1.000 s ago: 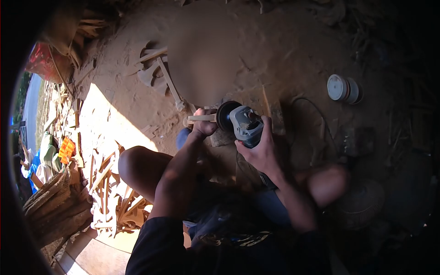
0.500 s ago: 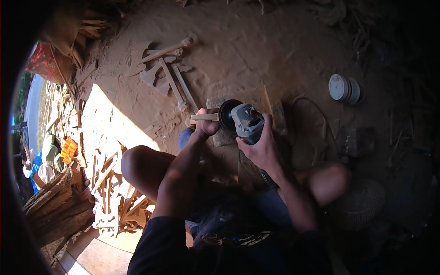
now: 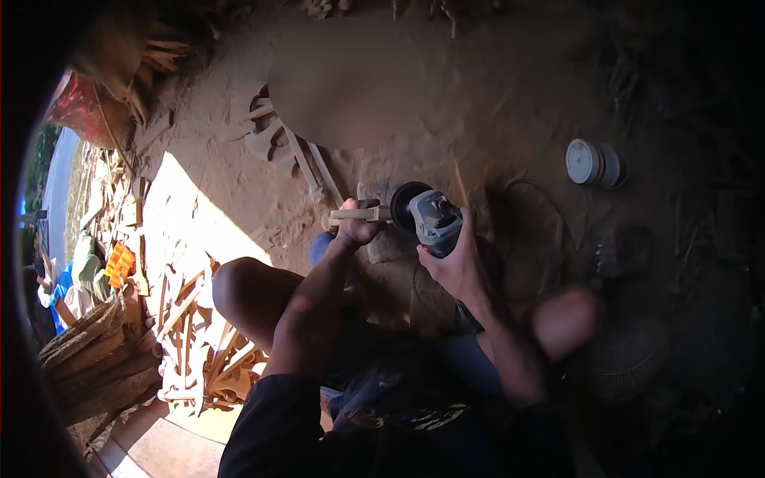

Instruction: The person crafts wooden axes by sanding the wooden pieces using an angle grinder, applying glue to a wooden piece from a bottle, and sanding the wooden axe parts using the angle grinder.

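saw wood stick (image 3: 356, 214) just left of the grinder (image 3: 437, 223), long way aimed at its disc (image 3: 405, 199) | left hand (image 3: 360, 229), nearer, wrapped round stick | right hand (image 3: 455, 261) gripped grinder | touching disc? couldn't tell

The pale, narrow wooden piece (image 3: 361, 214) is held crosswise, its right end at the round black disc (image 3: 403, 205); contact is indistinct. The grey power tool (image 3: 437, 223), tilted, bears this disc on its wood-facing side.
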The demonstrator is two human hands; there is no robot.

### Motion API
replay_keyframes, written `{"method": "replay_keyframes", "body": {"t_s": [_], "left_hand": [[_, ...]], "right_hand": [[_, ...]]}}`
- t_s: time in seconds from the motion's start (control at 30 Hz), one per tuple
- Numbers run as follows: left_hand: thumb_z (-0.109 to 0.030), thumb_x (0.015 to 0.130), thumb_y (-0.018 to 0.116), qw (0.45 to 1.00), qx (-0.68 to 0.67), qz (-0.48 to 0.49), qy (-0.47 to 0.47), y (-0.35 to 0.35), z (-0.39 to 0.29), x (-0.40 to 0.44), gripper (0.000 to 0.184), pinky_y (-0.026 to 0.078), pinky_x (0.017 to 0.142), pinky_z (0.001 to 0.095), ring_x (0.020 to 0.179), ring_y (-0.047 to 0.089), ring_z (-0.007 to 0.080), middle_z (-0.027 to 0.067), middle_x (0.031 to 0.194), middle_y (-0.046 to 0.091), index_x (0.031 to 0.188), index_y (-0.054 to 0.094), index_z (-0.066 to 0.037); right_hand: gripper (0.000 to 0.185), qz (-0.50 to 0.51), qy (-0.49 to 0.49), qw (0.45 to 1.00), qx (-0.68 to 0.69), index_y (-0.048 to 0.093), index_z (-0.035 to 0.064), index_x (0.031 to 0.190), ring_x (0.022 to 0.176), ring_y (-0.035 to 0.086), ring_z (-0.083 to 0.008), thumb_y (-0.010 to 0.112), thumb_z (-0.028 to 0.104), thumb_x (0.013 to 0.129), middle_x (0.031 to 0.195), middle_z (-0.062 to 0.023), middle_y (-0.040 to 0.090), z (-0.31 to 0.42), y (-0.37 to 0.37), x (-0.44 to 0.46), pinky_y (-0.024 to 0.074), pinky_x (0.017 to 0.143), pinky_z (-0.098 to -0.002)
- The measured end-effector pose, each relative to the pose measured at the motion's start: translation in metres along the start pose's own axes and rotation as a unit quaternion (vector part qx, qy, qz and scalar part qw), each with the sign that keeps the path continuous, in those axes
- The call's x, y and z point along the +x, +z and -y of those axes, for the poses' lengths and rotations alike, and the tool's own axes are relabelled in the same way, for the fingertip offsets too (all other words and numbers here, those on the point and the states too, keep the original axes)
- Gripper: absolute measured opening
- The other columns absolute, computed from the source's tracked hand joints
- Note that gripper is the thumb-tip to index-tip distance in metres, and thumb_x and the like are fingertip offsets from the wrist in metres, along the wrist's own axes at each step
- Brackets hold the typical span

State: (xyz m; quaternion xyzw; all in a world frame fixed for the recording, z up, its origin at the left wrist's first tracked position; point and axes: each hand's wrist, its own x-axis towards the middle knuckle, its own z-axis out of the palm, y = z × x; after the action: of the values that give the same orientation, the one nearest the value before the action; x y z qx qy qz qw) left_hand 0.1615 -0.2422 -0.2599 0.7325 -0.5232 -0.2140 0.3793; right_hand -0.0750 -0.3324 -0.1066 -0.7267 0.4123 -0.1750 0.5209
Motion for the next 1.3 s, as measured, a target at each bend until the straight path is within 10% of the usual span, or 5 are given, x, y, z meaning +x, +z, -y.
{"method": "replay_keyframes", "body": {"t_s": [0.37,0.4,0.57,0.87,1.3], "left_hand": [[-0.039,0.084,0.066,0.979,0.195,0.022,0.062,-0.023,0.013,0.013,0.028,0.058,0.069,0.0457,0.087,0.072,0.0343,0.0119,0.090,0.074,0.096,0.076,-0.015],[-0.035,0.086,0.063,0.965,0.247,0.052,-0.069,-0.053,-0.066,0.024,0.026,0.058,0.068,0.0456,0.085,0.073,0.0340,0.0120,0.090,0.075,0.095,0.076,-0.014],[-0.023,0.082,0.063,0.895,0.421,0.138,-0.052,-0.078,-0.114,0.051,0.017,0.059,0.070,0.0452,0.081,0.074,0.0332,0.0140,0.087,0.074,0.089,0.075,-0.013],[-0.019,0.082,0.063,0.882,0.423,0.138,-0.158,-0.062,-0.142,0.017,0.016,0.059,0.072,0.0411,0.086,0.075,0.0284,0.0118,0.089,0.076,0.088,0.077,-0.014],[-0.021,0.083,0.065,0.883,0.413,0.135,-0.176,-0.055,-0.156,0.014,0.016,0.057,0.081,0.0416,0.093,0.075,0.0292,0.0122,0.094,0.076,0.090,0.078,-0.014]], "right_hand": [[0.066,-0.073,-0.121,0.968,0.207,0.040,0.0019,0.127,0.087,0.062,-0.0111,0.083,0.013,0.077,0.101,-0.0067,0.060,0.048,-0.087,0.014,0.0538,0.078,-0.0300],[0.066,-0.083,-0.131,0.966,0.209,0.041,0.0020,0.127,0.088,0.063,-0.0129,0.083,0.014,0.077,0.101,-0.0076,0.061,0.048,-0.096,0.018,0.0538,0.078,-0.0311],[0.066,-0.169,-0.122,0.977,0.052,0.043,0.0021,0.128,0.091,0.065,-0.0186,0.083,0.016,0.077,0.105,-0.0100,0.063,0.048,-0.114,0.012,0.0529,0.084,-0.0355],[0.098,-0.044,-0.170,0.982,0.071,0.022,0.0045,0.158,0.147,0.036,-0.0358,0.074,0.003,0.076,0.155,-0.0260,0.036,-0.011,-0.056,0.007,0.0306,0.120,-0.0422],[0.095,-0.031,-0.126,0.992,0.005,0.026,0.0048,0.157,0.143,0.042,-0.0364,0.075,0.003,0.076,0.153,-0.0245,0.042,-0.004,-0.046,-0.006,0.0356,0.117,-0.0395]]}}
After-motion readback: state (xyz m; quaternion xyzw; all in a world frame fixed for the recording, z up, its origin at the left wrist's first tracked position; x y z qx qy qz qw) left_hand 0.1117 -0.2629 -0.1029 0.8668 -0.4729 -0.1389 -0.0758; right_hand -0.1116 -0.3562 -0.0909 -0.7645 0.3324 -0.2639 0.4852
